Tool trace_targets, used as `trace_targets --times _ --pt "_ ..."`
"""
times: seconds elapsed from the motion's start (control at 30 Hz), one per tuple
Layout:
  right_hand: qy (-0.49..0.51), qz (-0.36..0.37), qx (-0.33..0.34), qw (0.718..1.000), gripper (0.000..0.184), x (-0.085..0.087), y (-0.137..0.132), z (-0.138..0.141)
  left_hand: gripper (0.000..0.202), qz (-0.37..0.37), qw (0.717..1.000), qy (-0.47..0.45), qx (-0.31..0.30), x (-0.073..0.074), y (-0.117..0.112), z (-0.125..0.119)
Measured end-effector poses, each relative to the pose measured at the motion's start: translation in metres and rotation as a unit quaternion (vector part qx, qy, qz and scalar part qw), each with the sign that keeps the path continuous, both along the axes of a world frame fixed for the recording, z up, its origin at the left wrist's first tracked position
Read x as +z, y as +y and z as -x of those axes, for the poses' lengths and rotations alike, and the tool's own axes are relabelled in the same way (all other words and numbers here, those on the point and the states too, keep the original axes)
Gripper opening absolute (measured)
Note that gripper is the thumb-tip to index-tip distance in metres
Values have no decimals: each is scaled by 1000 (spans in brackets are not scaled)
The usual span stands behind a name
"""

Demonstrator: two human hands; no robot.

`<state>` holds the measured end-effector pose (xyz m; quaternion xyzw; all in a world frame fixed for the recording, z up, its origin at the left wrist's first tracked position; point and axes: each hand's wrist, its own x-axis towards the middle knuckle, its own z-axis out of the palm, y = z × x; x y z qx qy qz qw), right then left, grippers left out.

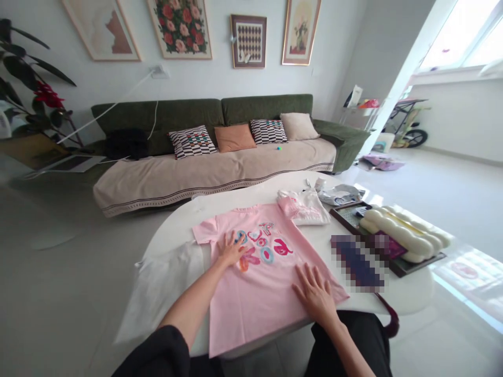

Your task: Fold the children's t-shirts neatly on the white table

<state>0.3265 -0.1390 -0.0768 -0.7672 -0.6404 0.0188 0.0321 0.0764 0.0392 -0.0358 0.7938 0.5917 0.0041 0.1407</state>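
Note:
A pink T-shirt [259, 298] with a colourful printed design lies spread out on the white table [173, 225], its lower hem hanging over the near edge. My left hand [231, 250] rests on the shirt at the left part of the print, fingers spread. Nearer the lower right side of the shirt, my right hand [314, 293] lies flat with its fingers apart. Both palms touch the cloth and hold nothing. To the left, a white translucent sheet or bag [165, 288] drapes over the table's edge.
Behind the shirt sits a folded white and pink bundle [306, 207], beside crumpled silvery packaging [340, 193]. At right, a dark tray [404, 269] carries a cream puffy object [401, 230]. A blurred-out item [357, 262] lies before it. A green sofa [176, 115] stands beyond the table.

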Motion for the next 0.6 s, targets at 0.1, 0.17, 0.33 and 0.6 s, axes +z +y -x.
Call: trace_targets --times 0.1,0.17,0.33,0.6 --pt "-10 -7 -40 999 61 -9 -4 -6 59 12 1000 7 12 -12 5 7" --pt "0 -7 -67 998 62 -4 5 6 61 -15 1000 1 18 -21 3 6" --pt "68 -20 36 997 56 25 62 50 61 -32 999 -9 -2 -29 8 8" --pt "86 -28 28 995 54 20 57 81 47 -53 977 27 203 -1 81 94"
